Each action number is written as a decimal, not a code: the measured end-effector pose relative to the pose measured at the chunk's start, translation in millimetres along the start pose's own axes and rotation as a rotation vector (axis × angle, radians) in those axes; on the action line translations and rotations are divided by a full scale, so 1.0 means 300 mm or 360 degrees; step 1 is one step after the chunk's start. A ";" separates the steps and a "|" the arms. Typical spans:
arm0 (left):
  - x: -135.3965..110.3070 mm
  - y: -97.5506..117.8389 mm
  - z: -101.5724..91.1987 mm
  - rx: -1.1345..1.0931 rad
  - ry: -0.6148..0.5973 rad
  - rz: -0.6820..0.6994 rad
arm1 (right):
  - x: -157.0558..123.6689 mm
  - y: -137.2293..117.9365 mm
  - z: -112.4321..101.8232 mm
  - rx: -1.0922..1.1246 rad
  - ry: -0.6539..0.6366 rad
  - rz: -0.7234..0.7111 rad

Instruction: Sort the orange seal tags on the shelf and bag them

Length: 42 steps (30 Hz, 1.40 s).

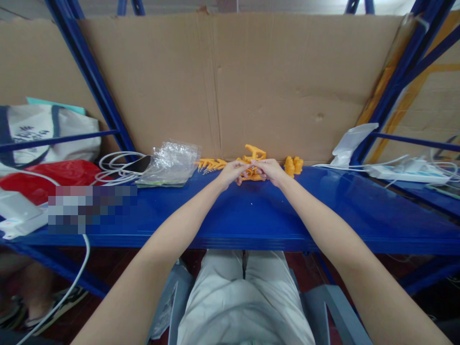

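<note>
Over the blue shelf top (247, 215), my left hand (232, 174) and my right hand (270, 171) meet with fingertips nearly touching. Both sets of fingers are pinched closed; whatever small thing lies between them is too small to name. Just behind and below them are several orange-yellow plastic pieces (255, 152), partly covered by my fingers. To the left lies a row of orange pieces with small metal chains (212, 166). Two chunky orange figures (293, 166) stand to the right of my right hand.
Left of the pieces sits a stack of clear plastic bags (172, 163), beside a dark phone-like object (138, 165) and coiled white cable (111, 165). A red bag (53, 177) and power strips (409, 171) lie farther out. Cardboard (251, 86) closes off the back.
</note>
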State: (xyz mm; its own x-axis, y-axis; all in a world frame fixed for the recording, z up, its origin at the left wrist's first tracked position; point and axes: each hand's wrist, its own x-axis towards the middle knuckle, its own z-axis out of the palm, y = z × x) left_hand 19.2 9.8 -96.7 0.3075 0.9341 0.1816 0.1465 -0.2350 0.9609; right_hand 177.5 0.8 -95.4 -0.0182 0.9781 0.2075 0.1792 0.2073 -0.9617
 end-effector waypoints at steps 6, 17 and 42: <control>0.012 -0.028 0.004 0.0105 -0.0143 0.0135 | -0.009 -0.003 0.017 -0.0029 -0.0032 -0.0076; 0.000 -0.014 0.009 0.0118 -0.0136 0.0098 | -0.022 -0.010 0.019 -0.0217 -0.0085 -0.0163; 0.156 -0.092 -0.186 0.0015 0.0623 -0.0420 | 0.033 0.084 -0.004 -0.1672 -0.0614 -0.0707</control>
State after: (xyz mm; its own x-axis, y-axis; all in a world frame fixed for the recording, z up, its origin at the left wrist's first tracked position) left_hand -23.0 75.1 -103.1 -0.1190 0.9929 -0.0019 0.1810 0.0236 0.9832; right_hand 183.1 15.7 -117.2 -0.5424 0.8038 0.2441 0.7929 0.5859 -0.1673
